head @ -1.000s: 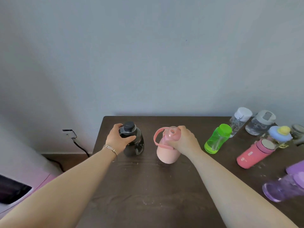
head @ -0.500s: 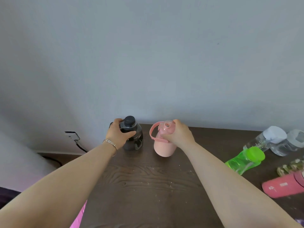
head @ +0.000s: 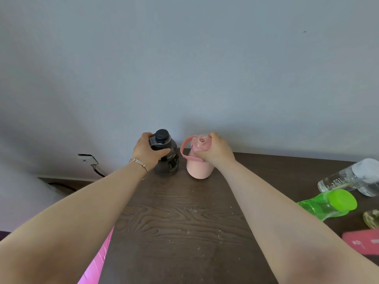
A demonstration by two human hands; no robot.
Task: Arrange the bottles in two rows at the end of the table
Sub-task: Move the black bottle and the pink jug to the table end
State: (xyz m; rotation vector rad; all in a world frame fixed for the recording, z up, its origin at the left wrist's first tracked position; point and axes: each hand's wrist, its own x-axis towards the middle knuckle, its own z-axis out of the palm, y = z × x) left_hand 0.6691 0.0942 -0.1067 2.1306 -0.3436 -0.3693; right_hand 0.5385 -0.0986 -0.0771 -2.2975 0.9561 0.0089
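Bottles at far table [head: 184, 222] edge, against wall. Left hand [head: 148, 153] wrapped around neck of black bottle [head: 167, 158]; right hand [head: 215, 153] closed on lid of pink bottle [head: 198, 167]. Both upright, just beside each other. Risk: top-heavy grip near table corner; sideways nudge could tip black bottle off left edge.

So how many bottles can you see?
6: black bottle and pink bottle at the wall, clear bottle, green bottle, yellowish bottle and red bottle right. More may be out of frame.
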